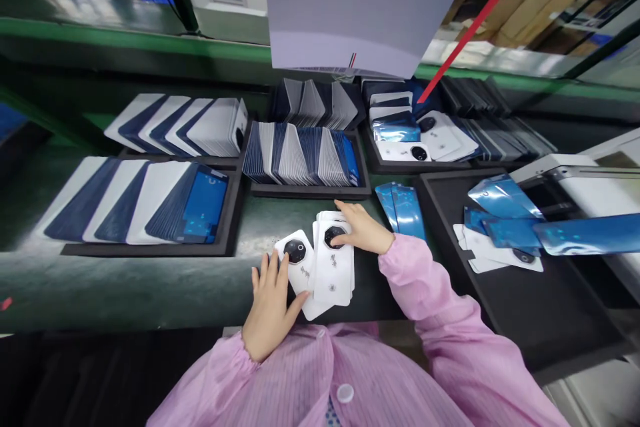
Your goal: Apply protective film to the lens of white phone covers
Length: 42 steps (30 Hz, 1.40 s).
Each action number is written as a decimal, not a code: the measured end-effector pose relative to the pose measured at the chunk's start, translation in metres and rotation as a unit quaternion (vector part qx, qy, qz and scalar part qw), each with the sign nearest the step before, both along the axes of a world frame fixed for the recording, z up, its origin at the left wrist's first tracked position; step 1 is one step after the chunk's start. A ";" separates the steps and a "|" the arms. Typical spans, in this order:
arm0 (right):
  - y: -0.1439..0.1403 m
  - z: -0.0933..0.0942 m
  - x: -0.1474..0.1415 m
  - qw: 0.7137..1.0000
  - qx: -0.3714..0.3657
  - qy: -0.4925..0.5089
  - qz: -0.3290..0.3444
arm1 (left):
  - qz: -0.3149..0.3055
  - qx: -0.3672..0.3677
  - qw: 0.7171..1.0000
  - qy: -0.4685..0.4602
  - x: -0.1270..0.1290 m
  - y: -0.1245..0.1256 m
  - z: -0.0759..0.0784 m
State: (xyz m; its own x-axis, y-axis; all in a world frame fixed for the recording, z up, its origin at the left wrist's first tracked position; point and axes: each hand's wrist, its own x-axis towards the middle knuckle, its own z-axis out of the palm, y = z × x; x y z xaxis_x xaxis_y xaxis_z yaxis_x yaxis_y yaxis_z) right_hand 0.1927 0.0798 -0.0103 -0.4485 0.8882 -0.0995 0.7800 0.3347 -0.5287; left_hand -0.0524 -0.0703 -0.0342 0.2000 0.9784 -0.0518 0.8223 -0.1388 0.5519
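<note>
Two groups of white phone back covers, each with a round black camera patch, are in front of me at the bench's near edge. My left hand [271,303] lies with spread fingers over the left cover [302,265], fingertips beside its camera patch and thumb at its lower right side. My right hand [367,229] grips the right stack of white covers [333,273] at its upper right corner. Its thumb rests on the black camera patch and its forefinger reaches along the top edge; the other fingers are mostly hidden. The stack's lower layers stick out unevenly and overlap the left cover.
Dark trays of fanned white and blue panels stand at left [227,213] and centre [310,192]. Blue film pieces [401,205] lie right of my hand. A large black tray [540,307] on the right holds blue films and white covers. A paper sheet [355,13] hangs ahead.
</note>
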 end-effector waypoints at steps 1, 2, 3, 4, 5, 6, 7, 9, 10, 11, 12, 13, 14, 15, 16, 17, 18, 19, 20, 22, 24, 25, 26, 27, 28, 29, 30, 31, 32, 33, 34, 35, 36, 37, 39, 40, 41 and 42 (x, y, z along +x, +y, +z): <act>0.003 0.001 0.002 1.000 -0.013 -0.011 -0.002 | 0.001 0.005 1.000 -0.002 0.003 0.002 -0.002; 0.005 0.002 0.003 0.999 -0.025 -0.022 -0.008 | -0.001 0.008 1.000 -0.010 0.005 0.004 -0.004; 0.005 0.004 0.004 0.999 -0.037 -0.031 -0.017 | -0.009 0.008 1.000 -0.023 0.007 0.006 -0.004; 0.005 0.006 0.005 0.998 -0.049 -0.039 -0.025 | -0.019 0.004 0.999 -0.041 0.009 0.008 -0.005; 0.005 0.007 0.005 0.997 -0.061 -0.045 -0.032 | -0.031 -0.003 0.997 -0.064 0.010 0.009 -0.004; 0.004 0.009 0.005 0.995 -0.074 -0.050 -0.036 | -0.042 -0.012 0.995 -0.091 0.012 0.010 -0.004; 0.003 0.010 0.004 0.994 -0.085 -0.055 -0.040 | -0.049 -0.023 0.991 -0.121 0.014 0.011 -0.002; 0.002 0.012 0.001 0.991 -0.098 -0.070 -0.050 | -0.046 -0.039 0.981 -0.184 0.020 0.014 0.000; 0.002 0.012 0.000 0.990 -0.099 -0.079 -0.057 | -0.033 -0.043 0.974 -0.221 0.025 0.015 0.001; 0.001 0.012 -0.002 0.990 -0.096 -0.084 -0.062 | -0.010 -0.043 0.964 -0.261 0.030 0.017 0.002; 0.001 0.012 -0.003 0.990 -0.091 -0.085 -0.064 | 0.022 -0.039 0.952 -0.304 0.035 0.019 0.002; 0.001 0.012 -0.003 0.991 -0.087 -0.083 -0.063 | 0.059 -0.036 0.934 -0.350 0.040 0.022 0.002; 0.000 0.012 -0.003 0.992 -0.083 -0.077 -0.059 | 0.095 -0.039 0.912 -0.398 0.043 0.025 0.001; 0.000 0.012 -0.002 0.993 -0.083 -0.070 -0.053 | 0.124 -0.050 0.887 -0.441 0.044 0.030 0.001; 0.000 0.011 -0.001 0.993 -0.087 -0.062 -0.045 | 0.143 -0.068 0.864 -0.478 0.042 0.034 0.000; 0.000 0.011 0.000 0.993 -0.094 -0.054 -0.039 | 0.155 -0.087 0.844 -0.507 0.037 0.039 -0.001; 0.000 0.011 0.001 0.993 -0.102 -0.046 -0.034 | 0.165 -0.100 0.829 -0.525 0.029 0.045 0.000; 0.000 0.011 0.002 0.993 -0.110 -0.038 -0.029 | 0.174 -0.101 0.821 -0.534 0.018 0.049 0.001; -0.001 0.011 0.003 0.993 -0.114 -0.029 -0.025 | 0.197 -0.081 0.816 -0.538 0.006 0.054 0.004; -0.001 0.010 0.005 0.993 -0.113 -0.010 -0.012 | 0.257 -0.018 0.802 -0.539 -0.015 0.060 0.013; -0.002 0.009 0.006 0.995 -0.100 0.011 0.000 | 0.292 0.018 0.783 -0.549 -0.025 0.060 0.025; -0.002 0.007 0.007 0.995 -0.093 0.024 0.003 | 0.288 0.017 0.784 -0.550 -0.022 0.059 0.030; -0.002 0.006 0.007 0.996 -0.086 0.036 0.004 | 0.274 0.014 0.793 -0.543 -0.014 0.056 0.034; -0.002 0.004 0.008 0.996 -0.081 0.046 0.004 | 0.238 -0.009 0.813 -0.532 -0.002 0.053 0.035; -0.001 0.003 0.008 0.995 -0.078 0.055 0.003 | 0.189 -0.036 0.835 -0.516 0.013 0.050 0.033; 0.000 0.001 0.010 0.995 -0.076 0.062 0.003 | 0.143 -0.049 0.859 -0.489 0.028 0.048 0.029; 0.001 0.001 0.011 0.995 -0.076 0.067 0.002 | 0.109 -0.036 0.888 -0.445 0.043 0.045 0.024; 0.002 0.001 0.012 0.994 -0.078 0.070 0.000 | 0.086 0.001 0.917 -0.389 0.056 0.043 0.018; 0.003 0.001 0.014 0.994 -0.083 0.071 -0.003 | 0.073 0.040 0.937 -0.339 0.067 0.042 0.011; 0.004 0.002 0.015 0.993 -0.089 0.072 -0.006 | 0.063 0.069 0.951 -0.295 0.074 0.041 0.005; 0.006 0.003 0.016 0.993 -0.097 0.071 -0.007 | 0.054 0.094 0.961 -0.256 0.079 0.040 0.000; 0.007 0.005 0.017 0.992 -0.106 0.068 -0.007 | 0.046 0.109 0.967 -0.226 0.081 0.039 -0.004; 0.008 0.007 0.016 0.992 -0.114 0.061 -0.005 | 0.037 0.114 0.972 -0.201 0.082 0.038 -0.007; 0.010 0.009 0.015 0.991 -0.121 0.049 -0.002 | 0.027 0.114 0.976 -0.183 0.083 0.038 -0.010; 0.013 0.013 0.010 0.991 -0.131 0.018 0.004 | 0.015 0.107 0.981 -0.162 0.083 0.037 -0.014; 0.016 0.014 0.007 0.991 -0.135 0.001 0.006 | 0.016 0.103 0.982 -0.160 0.083 0.037 -0.016; 0.018 0.016 0.004 0.990 -0.141 -0.015 0.009 | 0.021 0.098 0.981 -0.164 0.083 0.038 -0.018; 0.021 0.018 0.001 0.988 -0.150 -0.030 0.014 | 0.030 0.093 0.980 -0.172 0.084 0.038 -0.021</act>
State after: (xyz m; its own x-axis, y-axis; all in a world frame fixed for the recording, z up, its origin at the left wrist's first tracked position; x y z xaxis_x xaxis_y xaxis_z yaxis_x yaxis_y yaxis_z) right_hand 0.1933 0.1009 0.0074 -0.4578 0.8024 -0.3829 0.8053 0.1917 -0.5610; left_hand 0.0311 -0.0322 -0.0551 0.1164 0.9749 0.1895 0.6024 -0.2211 0.7670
